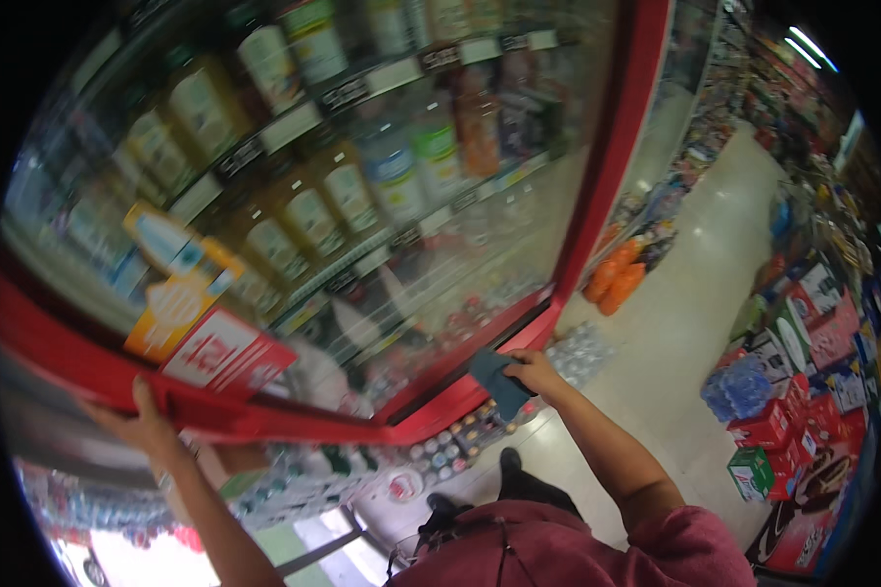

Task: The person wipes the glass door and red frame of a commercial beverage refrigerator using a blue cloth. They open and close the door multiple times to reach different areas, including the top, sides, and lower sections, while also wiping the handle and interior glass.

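Observation:
A glass cooler door (477,249) with a red frame (264,422) fills the upper left of the head view. My left hand (143,425) is spread against the lower left part of that frame, fingers apart. My right hand (536,373) grips a dark grey-green cloth (501,385) beside the red frame near the door's bottom corner. Behind the glass, bottles (349,187) stand in rows on shelves with price tags. A red and white printed sign (227,356) and an orange one (172,301) are at the door's left edge.
Packs of bottles and cans (440,455) stand on the floor under the door. Orange bags (617,277) lie along the cooler's foot to the right. Red boxes (767,425) and a blue plastic-wrapped pack (738,389) are stacked at far right. A tiled aisle (705,271) runs between.

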A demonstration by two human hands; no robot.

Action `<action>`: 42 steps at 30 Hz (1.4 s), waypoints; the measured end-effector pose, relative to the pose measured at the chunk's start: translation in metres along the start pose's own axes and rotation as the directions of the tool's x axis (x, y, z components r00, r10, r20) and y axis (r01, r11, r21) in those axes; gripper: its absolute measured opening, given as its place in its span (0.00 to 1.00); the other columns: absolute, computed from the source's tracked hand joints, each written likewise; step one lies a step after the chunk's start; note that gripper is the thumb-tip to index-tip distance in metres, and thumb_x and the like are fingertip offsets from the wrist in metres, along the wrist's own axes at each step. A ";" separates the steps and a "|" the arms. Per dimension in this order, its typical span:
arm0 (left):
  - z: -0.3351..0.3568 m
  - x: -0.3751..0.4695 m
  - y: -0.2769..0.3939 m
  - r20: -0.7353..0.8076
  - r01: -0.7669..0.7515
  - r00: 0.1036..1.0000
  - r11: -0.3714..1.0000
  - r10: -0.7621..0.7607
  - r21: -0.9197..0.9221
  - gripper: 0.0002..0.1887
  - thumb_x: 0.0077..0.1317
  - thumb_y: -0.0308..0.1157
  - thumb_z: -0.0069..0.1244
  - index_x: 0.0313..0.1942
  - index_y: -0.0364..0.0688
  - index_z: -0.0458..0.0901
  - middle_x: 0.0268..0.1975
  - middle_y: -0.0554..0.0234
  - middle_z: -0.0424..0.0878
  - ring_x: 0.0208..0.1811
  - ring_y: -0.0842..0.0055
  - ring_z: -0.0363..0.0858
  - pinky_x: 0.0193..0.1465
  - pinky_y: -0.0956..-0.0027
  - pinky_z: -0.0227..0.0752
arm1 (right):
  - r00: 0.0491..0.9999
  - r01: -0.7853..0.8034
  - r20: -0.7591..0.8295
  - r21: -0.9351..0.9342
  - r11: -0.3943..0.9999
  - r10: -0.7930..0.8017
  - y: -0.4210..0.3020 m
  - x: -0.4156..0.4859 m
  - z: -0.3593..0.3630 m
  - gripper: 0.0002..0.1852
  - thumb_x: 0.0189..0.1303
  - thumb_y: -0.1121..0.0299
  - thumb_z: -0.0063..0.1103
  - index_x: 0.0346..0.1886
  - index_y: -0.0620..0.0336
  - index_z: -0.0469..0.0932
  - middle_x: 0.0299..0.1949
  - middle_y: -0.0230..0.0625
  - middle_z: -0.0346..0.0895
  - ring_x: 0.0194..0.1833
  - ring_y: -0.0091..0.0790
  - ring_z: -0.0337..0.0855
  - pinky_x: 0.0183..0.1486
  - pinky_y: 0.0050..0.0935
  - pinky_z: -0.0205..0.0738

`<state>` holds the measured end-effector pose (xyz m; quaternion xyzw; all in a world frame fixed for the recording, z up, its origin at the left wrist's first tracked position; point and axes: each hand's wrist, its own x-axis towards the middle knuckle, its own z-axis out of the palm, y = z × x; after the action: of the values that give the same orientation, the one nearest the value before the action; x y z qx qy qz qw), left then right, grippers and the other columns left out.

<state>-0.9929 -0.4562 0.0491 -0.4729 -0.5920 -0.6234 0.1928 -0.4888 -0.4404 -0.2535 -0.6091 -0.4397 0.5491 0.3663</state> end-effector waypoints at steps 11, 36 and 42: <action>0.025 -0.013 0.007 -0.157 -0.045 0.986 0.995 0.058 0.089 0.38 0.72 0.40 0.52 0.75 0.34 0.54 0.76 0.42 0.57 0.73 0.56 0.63 0.74 0.59 0.58 | -0.178 0.437 -0.516 -0.805 0.403 -0.838 -0.335 0.026 -0.307 0.19 0.60 0.62 0.60 0.53 0.58 0.81 0.48 0.44 0.80 0.49 0.43 0.82 0.53 0.38 0.75; -0.004 -0.010 -0.075 -0.194 -0.080 0.969 0.938 0.153 0.338 0.34 0.76 0.45 0.46 0.73 0.32 0.60 0.74 0.39 0.60 0.74 0.53 0.61 0.75 0.60 0.54 | -0.220 0.204 -0.417 -0.904 0.376 -0.882 -0.156 0.174 -0.257 0.23 0.55 0.84 0.61 0.53 0.49 0.84 0.65 0.53 0.68 0.62 0.58 0.71 0.63 0.47 0.67; 0.009 -0.019 -0.066 -0.215 -0.008 0.976 0.987 0.043 0.160 0.33 0.77 0.43 0.45 0.74 0.33 0.58 0.75 0.41 0.59 0.75 0.55 0.60 0.76 0.61 0.52 | -0.394 0.218 -0.263 -0.957 0.189 -0.880 -0.293 0.133 -0.288 0.19 0.60 0.81 0.60 0.52 0.50 0.84 0.64 0.52 0.71 0.59 0.57 0.75 0.61 0.46 0.70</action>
<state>-1.0338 -0.4395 -0.0044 -0.3924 -0.6090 -0.6199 0.3014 -0.2416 -0.2036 0.0098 -0.4705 -0.4888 -0.4373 0.5903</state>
